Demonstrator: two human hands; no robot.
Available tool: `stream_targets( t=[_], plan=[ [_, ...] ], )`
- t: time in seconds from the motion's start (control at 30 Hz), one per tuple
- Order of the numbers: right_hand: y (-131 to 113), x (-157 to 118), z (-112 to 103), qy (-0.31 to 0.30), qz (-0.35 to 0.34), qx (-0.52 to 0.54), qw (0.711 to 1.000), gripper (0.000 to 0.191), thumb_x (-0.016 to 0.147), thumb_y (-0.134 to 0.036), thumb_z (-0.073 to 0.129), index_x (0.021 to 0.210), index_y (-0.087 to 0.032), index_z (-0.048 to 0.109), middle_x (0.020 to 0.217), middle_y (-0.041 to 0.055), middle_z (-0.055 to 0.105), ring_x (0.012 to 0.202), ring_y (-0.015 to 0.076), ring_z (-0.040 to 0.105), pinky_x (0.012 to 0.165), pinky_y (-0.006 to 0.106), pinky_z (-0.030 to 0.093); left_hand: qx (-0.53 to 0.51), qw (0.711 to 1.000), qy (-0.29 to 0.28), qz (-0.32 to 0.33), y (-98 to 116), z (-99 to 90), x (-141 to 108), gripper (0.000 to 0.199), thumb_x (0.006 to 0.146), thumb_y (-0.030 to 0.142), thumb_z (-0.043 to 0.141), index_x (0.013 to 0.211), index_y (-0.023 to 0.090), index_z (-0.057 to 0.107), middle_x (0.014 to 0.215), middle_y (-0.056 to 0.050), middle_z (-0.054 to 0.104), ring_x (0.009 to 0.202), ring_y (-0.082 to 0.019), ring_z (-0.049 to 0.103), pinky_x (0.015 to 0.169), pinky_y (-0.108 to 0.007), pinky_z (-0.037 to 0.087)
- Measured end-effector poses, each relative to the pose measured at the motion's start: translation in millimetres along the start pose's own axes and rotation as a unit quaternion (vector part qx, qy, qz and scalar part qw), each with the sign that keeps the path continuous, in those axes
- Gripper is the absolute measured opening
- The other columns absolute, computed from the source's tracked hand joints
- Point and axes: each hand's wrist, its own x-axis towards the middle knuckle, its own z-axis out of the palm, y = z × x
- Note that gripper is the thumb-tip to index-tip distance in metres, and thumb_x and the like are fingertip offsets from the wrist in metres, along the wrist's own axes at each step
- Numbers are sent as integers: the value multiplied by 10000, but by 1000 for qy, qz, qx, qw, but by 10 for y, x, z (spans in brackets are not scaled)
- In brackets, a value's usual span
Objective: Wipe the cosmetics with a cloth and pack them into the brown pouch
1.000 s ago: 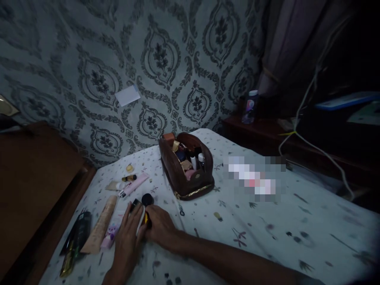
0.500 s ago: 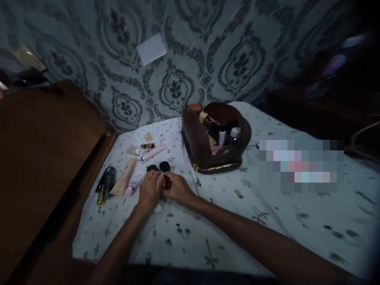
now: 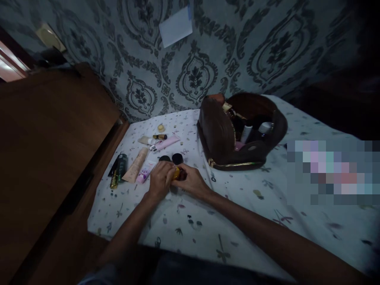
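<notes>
- Damask-patterned wall (image 3: 196, 75) behind printed white cloth (image 3: 208, 229).
- Left hand (image 3: 161, 178), right hand (image 3: 193, 181): grip closed on amber container (image 3: 177, 173) between them.
- Long axis unclear, fingers cover it; neither hand nearer.

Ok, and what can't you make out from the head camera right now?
Amber item, full shape: head view, partly covered by left hand and right hand.
Deeper contents of the brown bag: head view, hidden by its walls.
What lies under the pixelated patch: head view, masked.
Lettering on the peach tube: head view, too small and dim.
</notes>
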Motion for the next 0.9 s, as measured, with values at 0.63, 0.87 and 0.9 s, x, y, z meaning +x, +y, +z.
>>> stream_targets(
  t=[0.63,0.87,0.9],
  plan=[
    [41,-227,-204,-39,-42,-135,989,407,719,-406,743,1043,-191,623,881,25,673,777,189,612,693,286,479,65,986,-153,-18,-42,-47,-497,694,942,417,541,1527,260,203,1288,-148,466,1188,-301,517,897,-458,546],
    [23,-242,-224,-76,-66,-84,991,414,773,-395,705,1117,-186,613,998,48,692,860,201,633,760,291,493,-38,986,-143,-82,-35,-52,-439,519,906,451,596,1344,202,471,1154,-118,560,1098,-283,557,934,-446,503],
    [16,-246,-223,-79,-65,-82,991,412,776,-394,701,1121,-188,611,990,42,693,852,198,634,749,285,493,-44,985,-141,-85,-28,-55,-436,508,903,457,599,1327,201,484,1156,-119,563,1101,-285,559,938,-446,499]
  ],
)
